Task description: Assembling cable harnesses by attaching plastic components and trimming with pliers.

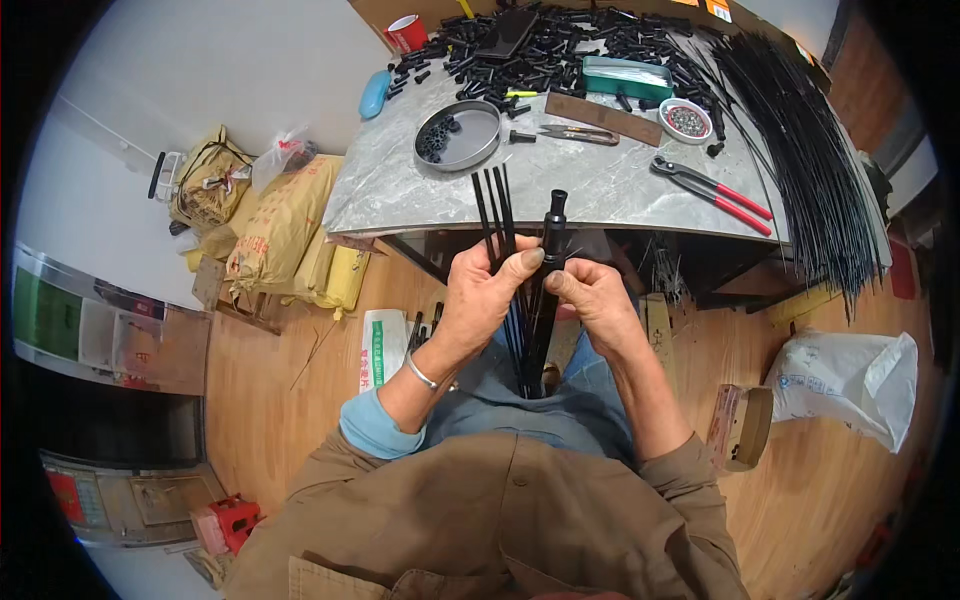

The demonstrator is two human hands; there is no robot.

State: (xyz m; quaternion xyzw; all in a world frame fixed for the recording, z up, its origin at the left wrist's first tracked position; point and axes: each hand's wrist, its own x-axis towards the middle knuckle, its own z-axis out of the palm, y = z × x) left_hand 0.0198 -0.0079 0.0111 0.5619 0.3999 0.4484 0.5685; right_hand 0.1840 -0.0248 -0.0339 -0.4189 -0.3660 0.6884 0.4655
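Observation:
My left hand is closed around several thin black rods that stick up past its fingers. Its thumb presses on a black tubular fitting with a knobbed top, which stands upright in front of me. From the other side, my right hand pinches the same fitting lower down, thumb against its collar. More black rods hang below the fitting toward my lap, held together as a bundle. The fingers behind the fitting are partly hidden.
On the grey table lie a round metal tin with black rings, red-handled pincers, scissors-like snips, a bowl of small metal pieces and a teal box. Black fittings pile behind; long black rods overhang at right.

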